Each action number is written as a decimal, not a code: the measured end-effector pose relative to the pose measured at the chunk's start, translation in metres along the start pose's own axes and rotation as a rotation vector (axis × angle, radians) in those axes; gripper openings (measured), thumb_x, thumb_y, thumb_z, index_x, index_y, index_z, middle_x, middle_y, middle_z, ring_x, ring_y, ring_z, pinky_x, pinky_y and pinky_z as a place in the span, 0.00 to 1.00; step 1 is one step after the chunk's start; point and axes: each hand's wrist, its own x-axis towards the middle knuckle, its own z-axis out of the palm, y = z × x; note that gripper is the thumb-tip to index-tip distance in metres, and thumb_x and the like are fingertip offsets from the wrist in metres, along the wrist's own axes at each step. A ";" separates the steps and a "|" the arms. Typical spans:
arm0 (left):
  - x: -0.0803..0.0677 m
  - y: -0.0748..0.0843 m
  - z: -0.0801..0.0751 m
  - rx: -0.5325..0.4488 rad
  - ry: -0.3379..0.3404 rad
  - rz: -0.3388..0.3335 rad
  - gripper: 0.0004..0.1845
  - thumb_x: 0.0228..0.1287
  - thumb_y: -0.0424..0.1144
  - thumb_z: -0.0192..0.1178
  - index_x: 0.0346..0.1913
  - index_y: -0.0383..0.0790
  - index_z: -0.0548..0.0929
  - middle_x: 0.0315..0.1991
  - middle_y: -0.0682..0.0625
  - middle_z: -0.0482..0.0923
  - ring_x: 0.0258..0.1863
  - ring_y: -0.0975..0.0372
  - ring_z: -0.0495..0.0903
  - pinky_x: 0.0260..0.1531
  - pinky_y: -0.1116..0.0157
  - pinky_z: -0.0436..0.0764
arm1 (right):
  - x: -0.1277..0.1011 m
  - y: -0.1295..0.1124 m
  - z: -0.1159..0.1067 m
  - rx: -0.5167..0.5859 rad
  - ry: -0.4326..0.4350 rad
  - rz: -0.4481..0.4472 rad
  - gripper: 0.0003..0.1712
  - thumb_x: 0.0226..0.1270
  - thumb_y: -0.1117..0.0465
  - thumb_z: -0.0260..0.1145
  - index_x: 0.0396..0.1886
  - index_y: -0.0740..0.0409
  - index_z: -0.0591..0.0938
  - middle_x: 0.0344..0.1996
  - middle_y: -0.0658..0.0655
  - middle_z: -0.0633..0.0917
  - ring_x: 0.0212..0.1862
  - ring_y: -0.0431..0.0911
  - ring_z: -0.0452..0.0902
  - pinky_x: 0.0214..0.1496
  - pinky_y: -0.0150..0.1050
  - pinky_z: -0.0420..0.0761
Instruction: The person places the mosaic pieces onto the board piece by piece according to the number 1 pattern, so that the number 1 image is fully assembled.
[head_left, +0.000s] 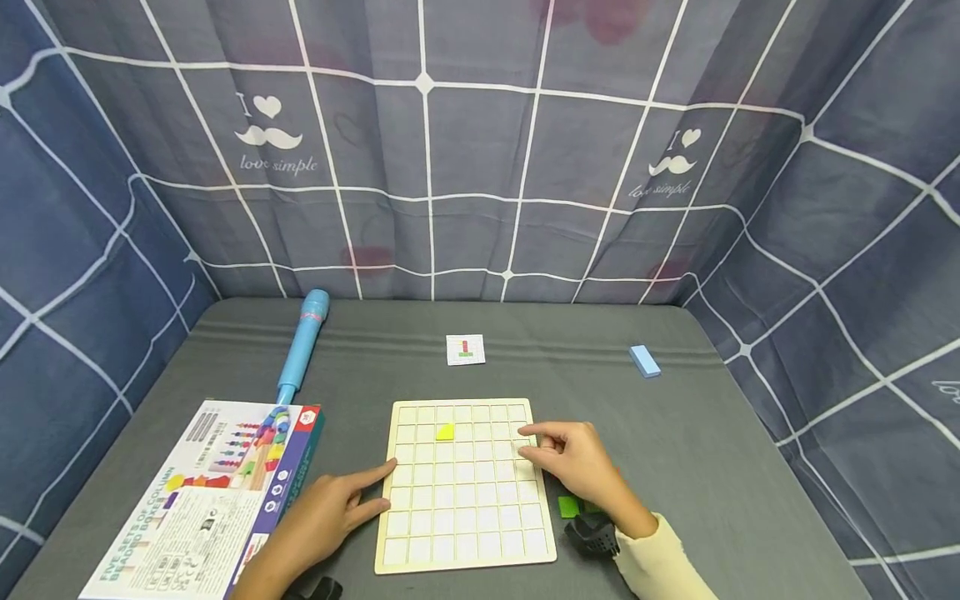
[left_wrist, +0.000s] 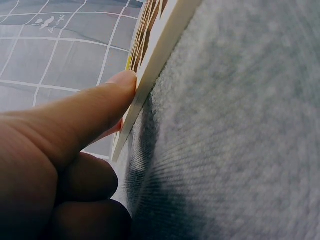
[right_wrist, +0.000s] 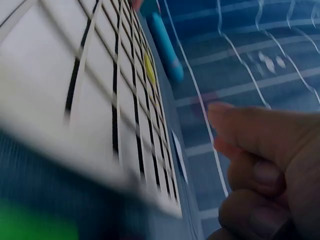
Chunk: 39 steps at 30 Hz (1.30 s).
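A pale gridded board [head_left: 466, 497] lies flat on the table, with one yellow square tile [head_left: 445, 432] in its upper left part. My left hand [head_left: 326, 512] touches the board's left edge with straight index finger and thumb; the left wrist view has the thumb [left_wrist: 107, 95] against the edge and other fingers curled. Over the board's upper right edge is my right hand [head_left: 573, 458], index finger and thumb apart, nothing seen between them. Green tiles [head_left: 568, 507] lie right of the board, partly hidden by the right wrist.
A printed game box [head_left: 187, 500] lies at the left, with a blue microphone-shaped thing [head_left: 302, 342] behind it. Beyond the board is a white card [head_left: 465, 350] with a red and green pattern. A light blue block [head_left: 645, 361] lies far right. Gridded curtains [head_left: 465, 150] surround the table.
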 end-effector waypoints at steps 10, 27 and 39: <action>0.001 -0.001 -0.001 -0.018 -0.001 0.011 0.28 0.68 0.52 0.67 0.68 0.46 0.81 0.15 0.67 0.59 0.15 0.75 0.53 0.16 0.73 0.59 | -0.048 0.031 -0.040 -0.113 0.034 0.091 0.13 0.59 0.55 0.79 0.43 0.50 0.92 0.12 0.38 0.70 0.15 0.31 0.60 0.20 0.30 0.65; 0.001 0.002 0.001 0.005 0.006 -0.011 0.28 0.67 0.53 0.67 0.68 0.49 0.81 0.15 0.66 0.58 0.16 0.74 0.53 0.17 0.72 0.58 | -0.055 0.036 -0.043 -0.184 0.001 0.112 0.15 0.56 0.58 0.81 0.44 0.52 0.91 0.15 0.37 0.72 0.17 0.31 0.63 0.21 0.30 0.66; 0.000 0.002 0.000 -0.004 0.000 -0.003 0.28 0.68 0.53 0.67 0.68 0.47 0.81 0.15 0.66 0.59 0.16 0.74 0.53 0.17 0.72 0.57 | -0.057 0.038 -0.038 -0.193 0.004 0.110 0.13 0.58 0.56 0.80 0.43 0.53 0.92 0.16 0.39 0.73 0.18 0.31 0.64 0.21 0.30 0.66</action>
